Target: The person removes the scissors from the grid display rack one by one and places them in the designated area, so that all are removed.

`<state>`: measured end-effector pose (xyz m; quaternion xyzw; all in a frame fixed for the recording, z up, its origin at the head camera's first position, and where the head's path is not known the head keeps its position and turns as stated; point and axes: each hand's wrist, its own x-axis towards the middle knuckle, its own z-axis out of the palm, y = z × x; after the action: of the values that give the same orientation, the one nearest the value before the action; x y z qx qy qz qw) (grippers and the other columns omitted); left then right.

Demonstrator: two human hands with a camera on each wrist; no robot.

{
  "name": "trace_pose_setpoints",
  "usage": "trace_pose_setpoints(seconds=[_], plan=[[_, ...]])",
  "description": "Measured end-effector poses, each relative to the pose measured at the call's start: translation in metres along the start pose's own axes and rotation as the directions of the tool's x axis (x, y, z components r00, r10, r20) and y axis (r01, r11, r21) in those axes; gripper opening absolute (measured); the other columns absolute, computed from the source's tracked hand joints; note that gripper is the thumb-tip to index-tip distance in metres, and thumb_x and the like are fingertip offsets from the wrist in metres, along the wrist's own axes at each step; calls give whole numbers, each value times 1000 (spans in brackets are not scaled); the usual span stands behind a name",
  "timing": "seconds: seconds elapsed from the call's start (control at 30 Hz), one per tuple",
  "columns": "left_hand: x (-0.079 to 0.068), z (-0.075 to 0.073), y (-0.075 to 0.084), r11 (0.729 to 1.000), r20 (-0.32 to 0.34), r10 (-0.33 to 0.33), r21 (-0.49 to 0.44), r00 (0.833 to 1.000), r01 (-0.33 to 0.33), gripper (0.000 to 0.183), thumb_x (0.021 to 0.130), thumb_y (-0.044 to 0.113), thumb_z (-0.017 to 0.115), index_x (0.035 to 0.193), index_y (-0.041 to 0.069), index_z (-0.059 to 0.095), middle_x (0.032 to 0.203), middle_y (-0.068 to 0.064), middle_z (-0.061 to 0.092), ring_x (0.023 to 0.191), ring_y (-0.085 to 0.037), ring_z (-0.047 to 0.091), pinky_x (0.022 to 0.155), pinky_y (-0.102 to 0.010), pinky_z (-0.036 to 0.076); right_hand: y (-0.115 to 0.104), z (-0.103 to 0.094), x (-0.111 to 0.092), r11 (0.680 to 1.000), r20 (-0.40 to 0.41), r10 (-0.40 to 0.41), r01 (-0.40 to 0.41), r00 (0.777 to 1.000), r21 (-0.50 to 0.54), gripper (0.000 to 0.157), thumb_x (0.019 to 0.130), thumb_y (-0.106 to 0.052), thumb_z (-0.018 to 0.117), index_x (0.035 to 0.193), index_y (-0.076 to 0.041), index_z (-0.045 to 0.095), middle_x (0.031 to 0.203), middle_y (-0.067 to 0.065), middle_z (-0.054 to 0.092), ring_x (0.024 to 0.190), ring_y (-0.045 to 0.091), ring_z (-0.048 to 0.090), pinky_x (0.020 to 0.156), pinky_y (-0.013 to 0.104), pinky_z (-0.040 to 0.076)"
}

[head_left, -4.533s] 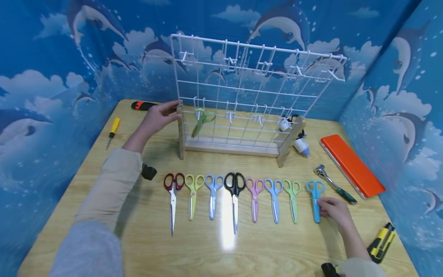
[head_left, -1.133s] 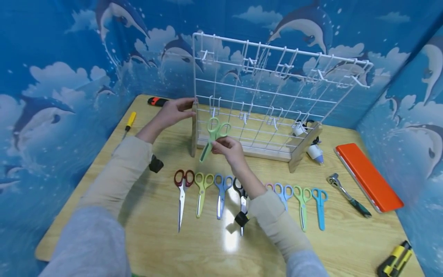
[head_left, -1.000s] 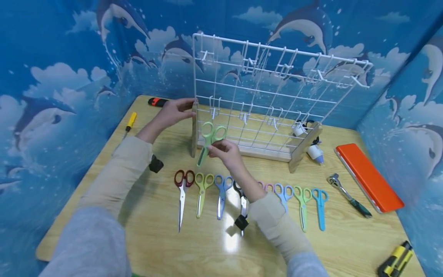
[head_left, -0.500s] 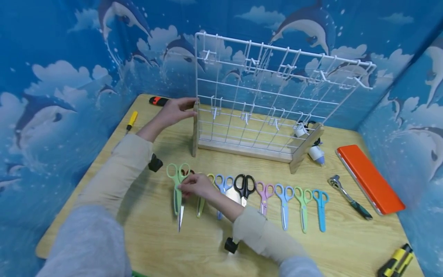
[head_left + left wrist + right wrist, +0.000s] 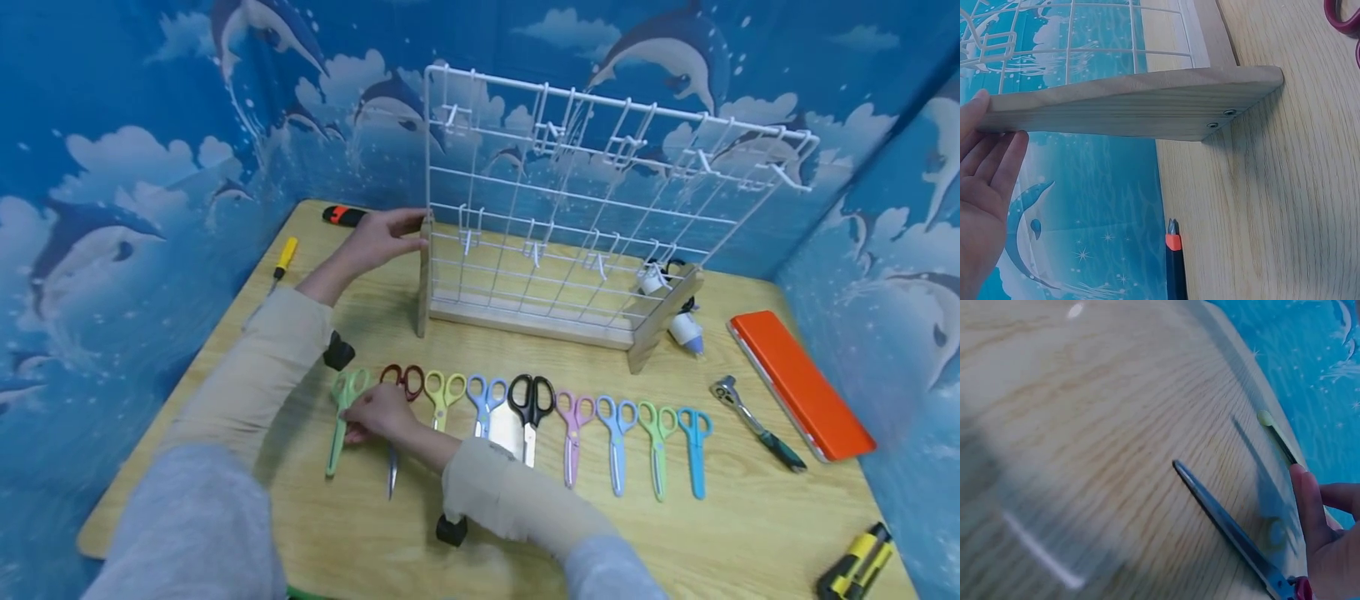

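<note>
My left hand [image 5: 375, 240] holds the wooden left side panel [image 5: 425, 279] of a white wire rack [image 5: 555, 196]; in the left wrist view the thumb and fingers lie on opposite faces of the panel [image 5: 1116, 103]. At the left end of a row of scissors, my right hand [image 5: 384, 414] pinches light green scissors [image 5: 339, 433], handles away from me. The right wrist view shows their rounded tip [image 5: 1265, 419] close over the table, with a shadow beside it. Dark red scissors [image 5: 412, 379] lie partly hidden under the right hand.
Rightward along the row lie yellow [image 5: 437, 408], blue, black [image 5: 531, 408], pink, blue, green and turquoise scissors [image 5: 696, 454]. A ratchet wrench [image 5: 757, 425], red case [image 5: 798, 383] and yellow-black cutters [image 5: 855, 562] lie at the right. A yellow screwdriver [image 5: 285, 257] lies back left. Several hooks hang on the rack.
The green scissors, earlier hanging on the rack's lower left hook, have come off it in my right hand and moved down to the row's left end. The left hand has stayed on the panel.
</note>
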<state>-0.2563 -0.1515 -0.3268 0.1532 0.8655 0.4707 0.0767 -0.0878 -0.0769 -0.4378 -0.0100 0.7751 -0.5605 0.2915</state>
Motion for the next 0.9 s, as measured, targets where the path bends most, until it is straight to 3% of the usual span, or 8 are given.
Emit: trace_pose_setpoints(seconds=[0.33,0.5,0.67,0.77,0.9], plan=[[-1,2,0,1000,-3,-11,-12,1000,11,58,77,28,61,129,19,38,128,-1,41,116,-13,40,92,-28,38,1,1,12,998,-98,67,-67,993,-5,12,71,-2,65,60,1,60,46,10,57,40,18,57,41,23,49],[-1,1,-3,1000,-14,-22,-1,1000,22,59,76,32,61,129,22,38,128,0,42,115,-11,40,90,-26,40,0,0,12,998,-76,28,-33,997,-61,15,72,-2,63,59,1,58,45,9,56,37,17,55,40,24,49],[-1,1,-5,1000,-13,-19,5,1000,19,59,75,34,61,128,22,38,128,-1,42,115,-12,40,91,-27,39,0,-2,11,982,-87,-36,19,996,-186,19,72,-1,60,53,2,58,42,8,55,35,14,54,36,23,47],[-1,1,-7,1000,-19,-13,3,1000,14,58,75,33,61,128,22,38,127,-2,42,115,-13,40,91,-28,39,-1,-7,8,972,-43,-77,65,996,-225,21,74,-4,61,54,0,59,43,6,56,37,12,55,37,22,47],[-3,1,-7,999,-20,5,35,1000,-5,58,75,33,60,128,22,38,126,-2,44,114,-14,42,91,-29,39,-3,-27,-3,967,89,-163,177,983,-183,17,78,-10,60,66,2,62,53,4,60,43,10,57,43,22,49]])
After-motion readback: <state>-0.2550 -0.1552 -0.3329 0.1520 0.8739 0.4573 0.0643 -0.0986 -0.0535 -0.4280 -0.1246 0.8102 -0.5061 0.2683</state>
